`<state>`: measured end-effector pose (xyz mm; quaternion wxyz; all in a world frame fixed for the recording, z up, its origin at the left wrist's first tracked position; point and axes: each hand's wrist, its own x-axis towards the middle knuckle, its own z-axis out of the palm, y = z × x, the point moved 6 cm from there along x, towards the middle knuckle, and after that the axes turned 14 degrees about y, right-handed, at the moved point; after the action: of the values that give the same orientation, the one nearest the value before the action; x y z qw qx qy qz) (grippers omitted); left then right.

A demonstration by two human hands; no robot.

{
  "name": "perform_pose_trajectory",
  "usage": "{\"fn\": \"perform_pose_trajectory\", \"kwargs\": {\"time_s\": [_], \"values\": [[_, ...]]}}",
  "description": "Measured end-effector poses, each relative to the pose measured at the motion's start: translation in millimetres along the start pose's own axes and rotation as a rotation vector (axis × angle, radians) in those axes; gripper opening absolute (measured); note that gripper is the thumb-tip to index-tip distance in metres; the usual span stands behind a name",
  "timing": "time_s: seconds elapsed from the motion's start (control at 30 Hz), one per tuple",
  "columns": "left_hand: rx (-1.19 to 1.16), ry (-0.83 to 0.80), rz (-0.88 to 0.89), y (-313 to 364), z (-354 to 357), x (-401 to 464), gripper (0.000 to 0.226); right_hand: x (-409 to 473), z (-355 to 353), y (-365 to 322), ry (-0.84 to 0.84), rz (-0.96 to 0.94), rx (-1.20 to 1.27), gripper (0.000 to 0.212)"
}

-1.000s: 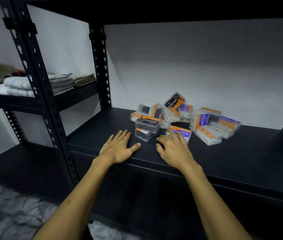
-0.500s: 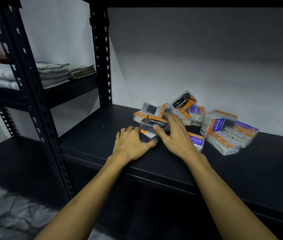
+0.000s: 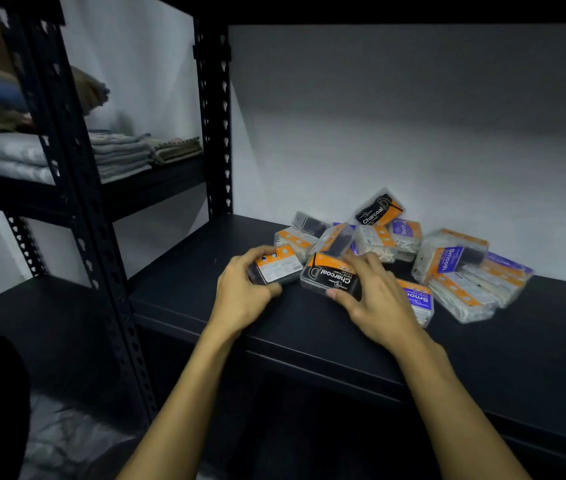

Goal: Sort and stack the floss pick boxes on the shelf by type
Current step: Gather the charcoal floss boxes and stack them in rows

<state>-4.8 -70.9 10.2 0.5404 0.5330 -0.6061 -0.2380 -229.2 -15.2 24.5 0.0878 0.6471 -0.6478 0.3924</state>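
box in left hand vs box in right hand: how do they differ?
The dark clear-plastic box with its white-and-orange back label up sits in the left hand; the clear "Charcoal" box with the black-and-orange front label sits in the right hand. The Charcoal box looks larger and nearer the pile. Both are gripped low over the black shelf.

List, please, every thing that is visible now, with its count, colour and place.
Charcoal boxes: at least four, black and orange; one in each hand, the others in the pile.
Smooth boxes: several, purple and orange, in the pile's middle and right; exact count unclear.
Shelf: one, black, under the pile.
Posts: two, black, left of the pile.
Towels: one folded stack, grey and white, on the left shelf.
Wall: grey-white, behind the shelf.
Left hand: grips a turned-over box.
Right hand: grips a Charcoal box.
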Motion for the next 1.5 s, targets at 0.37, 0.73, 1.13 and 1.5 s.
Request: {"fn": "perform_pose_trajectory", "kwargs": {"time_s": [0.37, 0.73, 1.13, 1.5], "values": [[0.167, -0.194, 0.195, -1, -24, 36, 0.062, -9, -6, -5, -0.009, -0.035, 0.008, 0.073], [0.355, -0.209, 0.373, 1, -37, 38, 0.059, -9, -3, -6, -0.016, -0.035, 0.058, 0.043], [0.083, 0.127, 0.046, 11, -9, 16, 0.073, -9, -3, -7, -0.003, -0.038, 0.066, 0.047], [-0.217, -0.239, 0.082, -12, -29, 44, 0.050, -6, -6, -10, 0.045, -0.085, 0.069, 0.043]]}}
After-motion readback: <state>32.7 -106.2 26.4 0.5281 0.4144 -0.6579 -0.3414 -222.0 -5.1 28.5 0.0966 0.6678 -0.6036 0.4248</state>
